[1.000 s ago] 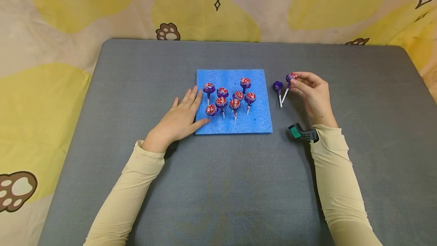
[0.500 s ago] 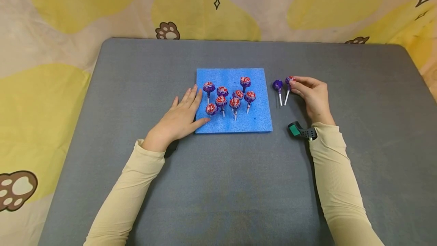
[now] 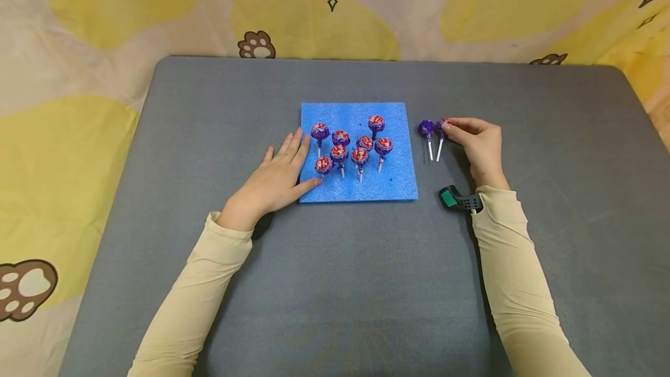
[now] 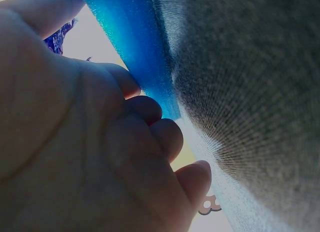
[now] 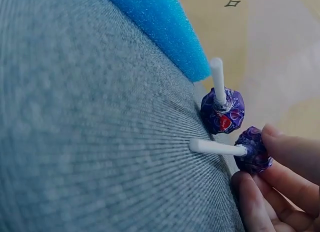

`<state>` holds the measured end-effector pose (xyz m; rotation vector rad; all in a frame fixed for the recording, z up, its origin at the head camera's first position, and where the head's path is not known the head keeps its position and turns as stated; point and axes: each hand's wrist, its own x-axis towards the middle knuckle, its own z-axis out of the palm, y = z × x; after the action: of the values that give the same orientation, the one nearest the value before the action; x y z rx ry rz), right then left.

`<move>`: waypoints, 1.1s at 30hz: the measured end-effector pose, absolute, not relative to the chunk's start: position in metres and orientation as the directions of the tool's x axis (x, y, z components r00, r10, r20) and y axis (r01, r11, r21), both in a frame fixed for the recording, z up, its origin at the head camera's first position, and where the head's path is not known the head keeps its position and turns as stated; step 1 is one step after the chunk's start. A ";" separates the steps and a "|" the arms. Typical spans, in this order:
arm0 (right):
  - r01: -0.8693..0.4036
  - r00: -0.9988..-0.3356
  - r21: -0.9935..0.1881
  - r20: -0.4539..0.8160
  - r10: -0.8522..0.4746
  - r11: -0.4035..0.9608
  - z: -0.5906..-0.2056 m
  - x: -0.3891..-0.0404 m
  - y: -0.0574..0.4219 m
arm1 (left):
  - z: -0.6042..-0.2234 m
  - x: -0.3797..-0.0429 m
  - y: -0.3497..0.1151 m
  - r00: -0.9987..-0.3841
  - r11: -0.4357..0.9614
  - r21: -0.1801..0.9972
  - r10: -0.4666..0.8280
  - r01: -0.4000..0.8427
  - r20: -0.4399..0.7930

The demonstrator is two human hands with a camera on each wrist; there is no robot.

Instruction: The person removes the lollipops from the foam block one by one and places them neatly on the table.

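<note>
A blue foam block (image 3: 361, 191) lies on the grey table, with several purple-and-red wrapped lollipops (image 3: 359, 157) standing in it on their white sticks. My left hand (image 3: 274, 179) rests flat along the block's left edge, fingers straight, thumb over the front left corner; in the left wrist view the fingertips touch the foam's side (image 4: 145, 52). Right of the block, my right hand (image 3: 476, 144) pinches the wrapped head of a lollipop (image 5: 252, 149) between thumb and fingers, its stick pointing toward the front. Just left of it another lollipop (image 3: 426, 128) lies on the table.
The grey table (image 3: 345, 284) reaches back to a patterned yellow-and-cream cloth (image 3: 319, 22). A dark wrist strap with a green patch (image 3: 450, 198) sits at the right wrist. A small hole shows in the foam near its right front.
My right hand has lowered the pinched lollipop slightly toward the front and left, and its stick now stands apart from the other lollipop's stick. My left hand stays in place.
</note>
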<state>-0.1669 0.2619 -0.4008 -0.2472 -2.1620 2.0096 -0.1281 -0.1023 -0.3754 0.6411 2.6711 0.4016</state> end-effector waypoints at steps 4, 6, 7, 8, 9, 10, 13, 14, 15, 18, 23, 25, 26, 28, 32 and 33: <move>0.000 -0.967 -0.995 0.026 0.253 0.104 -0.401 -0.167 0.261 | -0.375 -0.128 -0.102 -0.832 0.857 0.350 0.480 0.378 -0.278; 0.005 -0.967 -0.992 0.028 0.254 0.128 -0.401 -0.167 0.261 | -0.375 -0.128 -0.102 -0.832 0.857 0.351 0.481 0.378 -0.277; 0.009 -0.967 -0.990 0.028 0.254 0.143 -0.401 -0.167 0.261 | -0.375 -0.128 -0.102 -0.832 0.856 0.352 0.481 0.378 -0.278; 0.012 -0.967 -0.987 0.028 0.255 0.158 -0.401 -0.167 0.261 | -0.375 -0.128 -0.103 -0.831 0.856 0.352 0.481 0.378 -0.277; 0.016 -0.967 -0.984 0.030 0.255 0.176 -0.401 -0.167 0.262 | -0.375 -0.129 -0.103 -0.831 0.856 0.353 0.482 0.378 -0.277; 0.018 -0.966 -0.981 0.033 0.255 0.196 -0.401 -0.167 0.262 | -0.375 -0.129 -0.103 -0.832 0.856 0.354 0.482 0.378 -0.276; 0.025 -0.965 -0.962 0.047 0.256 0.272 -0.401 -0.167 0.262 | -0.375 -0.129 -0.103 -0.832 0.855 0.357 0.482 0.377 -0.275; 0.029 -0.965 -0.954 0.052 0.258 0.299 -0.401 -0.168 0.262 | -0.375 -0.129 -0.103 -0.832 0.855 0.357 0.482 0.377 -0.275; 0.030 -0.964 -0.946 0.058 0.259 0.323 -0.402 -0.168 0.262 | -0.376 -0.129 -0.103 -0.832 0.854 0.358 0.482 0.377 -0.274; 0.036 -0.962 -0.926 0.069 0.263 0.375 -0.403 -0.169 0.262 | -0.376 -0.129 -0.103 -0.832 0.854 0.358 0.483 0.378 -0.274; 0.034 -0.962 -0.914 0.079 0.260 0.404 -0.404 -0.169 0.262 | -0.376 -0.129 -0.103 -0.832 0.854 0.358 0.483 0.378 -0.273; 0.033 -0.963 -0.916 0.077 0.257 0.400 -0.404 -0.169 0.262 | -0.376 -0.129 -0.103 -0.832 0.854 0.356 0.483 0.379 -0.271; 0.032 -0.965 -0.919 0.075 0.253 0.394 -0.404 -0.169 0.262 | -0.376 -0.129 -0.103 -0.832 0.854 0.355 0.483 0.380 -0.271; 0.032 -0.966 -0.927 0.067 0.249 0.374 -0.403 -0.168 0.262 | -0.376 -0.129 -0.103 -0.832 0.854 0.354 0.484 0.381 -0.272; 0.039 -0.972 -0.938 0.044 0.232 0.344 -0.402 -0.167 0.262 | -0.376 -0.129 -0.103 -0.830 0.854 0.355 0.484 0.380 -0.276; 0.042 -0.973 -0.939 0.039 0.228 0.340 -0.402 -0.167 0.262 | -0.376 -0.129 -0.103 -0.830 0.854 0.355 0.484 0.380 -0.276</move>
<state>-0.1672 0.2617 -0.4016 -0.2473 -2.4337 1.6979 -0.1287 -0.1026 -0.3760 0.6454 2.6717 0.4064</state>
